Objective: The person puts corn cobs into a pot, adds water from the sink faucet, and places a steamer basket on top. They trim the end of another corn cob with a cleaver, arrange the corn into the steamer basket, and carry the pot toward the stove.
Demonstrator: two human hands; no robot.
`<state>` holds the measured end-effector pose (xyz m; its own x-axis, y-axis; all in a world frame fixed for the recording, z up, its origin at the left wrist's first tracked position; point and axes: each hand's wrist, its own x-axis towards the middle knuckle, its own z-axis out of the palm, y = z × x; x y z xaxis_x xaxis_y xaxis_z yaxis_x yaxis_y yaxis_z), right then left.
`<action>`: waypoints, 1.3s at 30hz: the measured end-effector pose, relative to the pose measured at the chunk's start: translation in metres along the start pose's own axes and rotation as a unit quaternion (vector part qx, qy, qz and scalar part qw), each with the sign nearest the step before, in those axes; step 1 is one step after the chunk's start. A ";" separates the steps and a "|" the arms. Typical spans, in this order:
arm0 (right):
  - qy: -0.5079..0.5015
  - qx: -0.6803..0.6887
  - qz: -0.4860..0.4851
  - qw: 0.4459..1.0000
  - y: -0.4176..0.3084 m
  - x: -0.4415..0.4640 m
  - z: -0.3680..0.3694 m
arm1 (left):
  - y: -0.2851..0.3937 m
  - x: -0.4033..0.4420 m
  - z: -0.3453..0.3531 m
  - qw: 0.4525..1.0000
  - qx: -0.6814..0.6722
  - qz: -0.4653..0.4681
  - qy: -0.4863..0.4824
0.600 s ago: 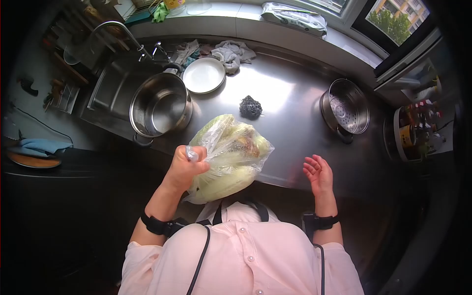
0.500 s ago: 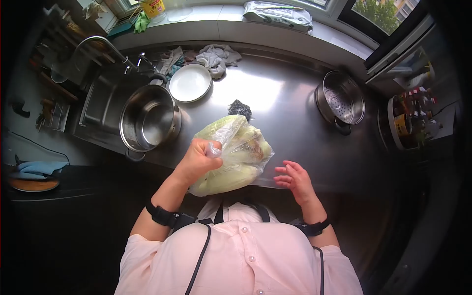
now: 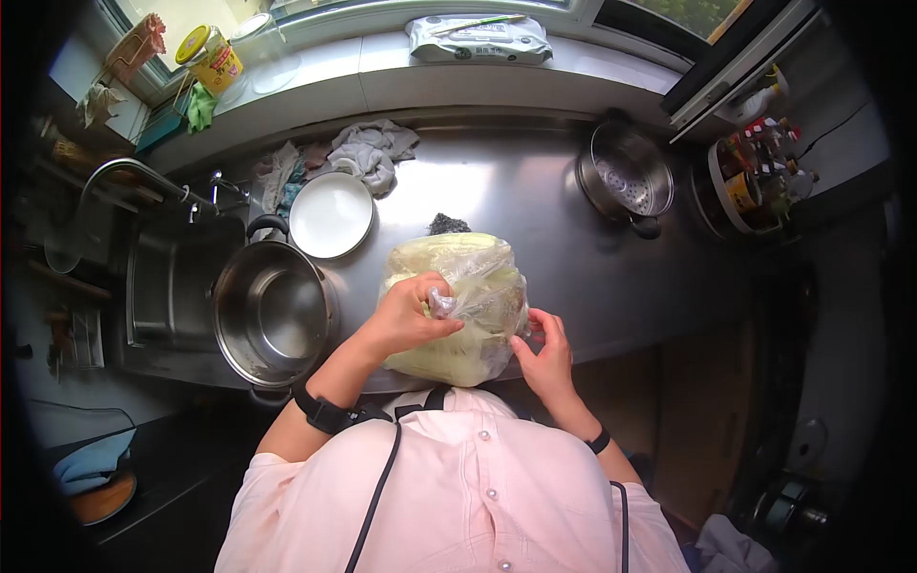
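A clear plastic bag (image 3: 487, 286) bulges with pale green pieces that look like ears of corn in their husks. It sits at the front edge of the steel counter, close to my body. My left hand (image 3: 413, 313) grips the twisted neck of the bag from the left. At the bag's right side is my right hand (image 3: 546, 355), its thumb and fingers apart and the fingertips against the plastic. Just behind the bag, a dark scouring pad (image 3: 447, 223) is partly hidden by it.
To the left stand a large steel pot (image 3: 277, 320) and a white plate (image 3: 330, 216), with rags (image 3: 373, 153) behind. Beyond the pot is the sink (image 3: 177, 286). A steamer pot (image 3: 630, 177) stands at the back right, near a rack of bottles (image 3: 759, 172).
My right hand has moved left to the side of the bag. The bag stands more upright, its neck still in my left hand. The whole view has shifted.
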<state>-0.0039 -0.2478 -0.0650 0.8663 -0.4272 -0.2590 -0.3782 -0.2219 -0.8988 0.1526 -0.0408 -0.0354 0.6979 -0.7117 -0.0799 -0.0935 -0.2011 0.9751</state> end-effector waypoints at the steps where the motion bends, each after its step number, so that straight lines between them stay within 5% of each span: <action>1: 0.039 -0.135 -0.127 0.982 -0.019 0.001 0.000 | -0.006 -0.009 0.000 1.000 0.019 -0.005 -0.008; 3: 0.004 -0.084 -0.141 0.986 -0.042 0.008 0.008 | -0.012 -0.023 0.003 1.000 0.008 -0.006 -0.009; 5: -0.107 -0.139 -0.311 0.934 -0.054 0.016 0.020 | -0.015 -0.033 0.007 0.984 -0.155 -0.060 0.066; 10: -0.119 -0.171 -0.377 0.902 -0.057 0.040 0.046 | -0.015 -0.050 0.003 0.962 -0.235 -0.076 0.117; 12: -0.155 -0.202 -0.258 0.932 -0.047 0.055 0.049 | -0.015 -0.050 0.009 0.977 -0.142 -0.056 0.149; 15: -0.137 -0.238 -0.265 0.925 -0.043 0.059 0.055 | -0.022 -0.043 0.017 0.970 -0.002 -0.075 0.231; 18: -0.139 -0.179 -0.231 0.946 -0.031 0.067 0.066 | -0.027 -0.033 0.019 0.965 0.154 -0.025 0.212; 22: -0.140 -0.098 -0.235 0.957 -0.024 0.074 0.065 | -0.018 -0.024 0.024 0.965 0.180 -0.020 0.188; 25: -0.122 -0.110 -0.337 0.927 -0.026 0.076 0.061 | -0.006 -0.020 0.017 0.947 0.270 0.003 0.175; 34: -0.113 -0.113 -0.178 0.971 -0.023 0.078 0.056 | -0.002 -0.026 -0.017 0.917 0.381 -0.046 0.105; 36: -0.147 0.058 -0.080 0.984 -0.020 0.077 0.059 | 0.002 -0.025 -0.024 0.986 -0.078 -0.101 0.105; 37: -0.148 0.058 -0.079 0.984 -0.018 0.078 0.058 | -0.002 -0.025 -0.022 0.986 -0.078 -0.103 0.106; 39: -0.191 0.173 0.046 0.965 -0.013 0.083 0.053 | -0.018 -0.019 -0.012 0.854 -0.463 -0.058 0.231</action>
<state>0.0906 -0.2335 -0.0934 0.9164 -0.0613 -0.3956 -0.3850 0.1358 -0.9129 0.1491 -0.0154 -0.0493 0.8895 -0.3397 -0.3056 0.4482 0.5188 0.7279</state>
